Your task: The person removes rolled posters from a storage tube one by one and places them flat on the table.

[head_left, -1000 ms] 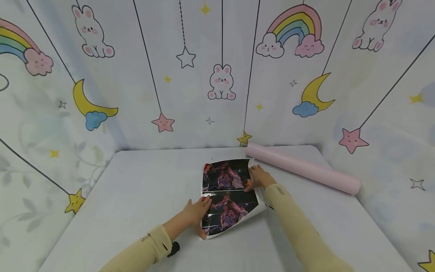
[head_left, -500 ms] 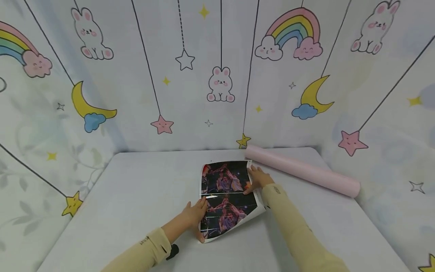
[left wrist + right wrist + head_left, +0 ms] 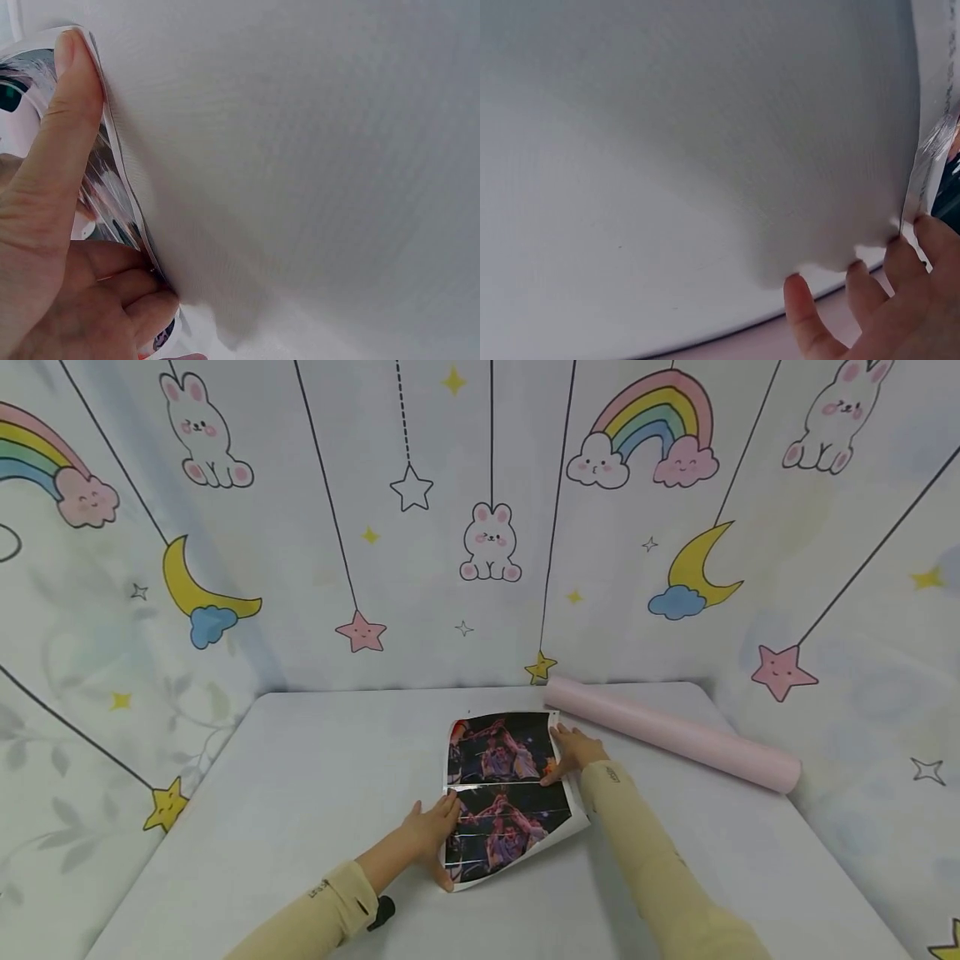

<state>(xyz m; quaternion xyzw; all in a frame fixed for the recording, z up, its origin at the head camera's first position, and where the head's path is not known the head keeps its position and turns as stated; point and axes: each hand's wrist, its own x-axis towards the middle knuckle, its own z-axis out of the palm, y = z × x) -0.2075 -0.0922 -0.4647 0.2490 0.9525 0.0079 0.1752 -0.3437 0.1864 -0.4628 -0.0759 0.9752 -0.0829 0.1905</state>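
Note:
A glossy printed sheet lies on the white table in the head view, bearing two similar dark concert-like pictures, one above the other. Its white lower right edge curves up slightly. My left hand rests along its left edge, thumb toward the near corner. In the left wrist view that thumb lies straight on the sheet's border, and the other fingers touch the edge lower down. My right hand spreads over the right edge. The right wrist view has its fingertips at the border and on the table.
A long pale pink roll lies slanted on the table's far right. White cloth with rabbits, stars and rainbows hangs behind the white table. A small black object shows beside the left wrist.
The head view shifts slightly. Both hands stay at the sheet's edges, and the sheet keeps nearly the same place.

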